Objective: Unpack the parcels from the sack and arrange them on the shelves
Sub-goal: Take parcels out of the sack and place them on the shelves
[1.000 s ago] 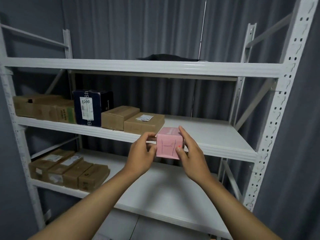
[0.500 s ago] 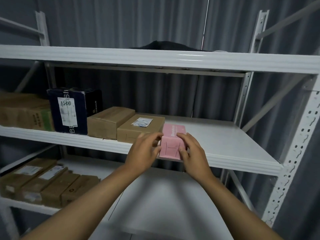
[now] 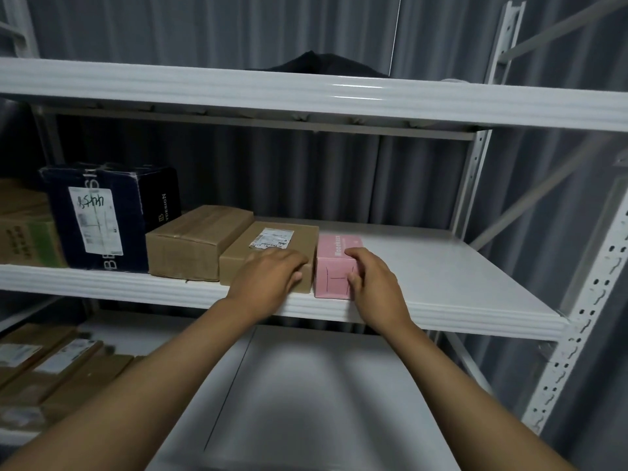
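A small pink box (image 3: 329,278) stands on the front edge of the white middle shelf (image 3: 458,311), pressed against the right side of a labelled cardboard parcel (image 3: 243,261). My right hand (image 3: 373,283) grips the pink box, fingers over its top and thumb on its front face. My left hand (image 3: 268,277) rests on the front right corner of the cardboard parcel, fingers loosely bent, off the pink box. No sack is in view.
Left of these stand another brown parcel (image 3: 193,243), a dark blue box (image 3: 102,215) and a brown carton (image 3: 23,229). The lower shelf (image 3: 306,385) carries several cardboard parcels (image 3: 51,368) at its left. A dark bundle (image 3: 316,62) lies on the top shelf (image 3: 306,93).
The pink box went from held in the air by both hands onto the middle shelf beside the labelled parcel. My left hand came off it onto that parcel. The view moved closer.
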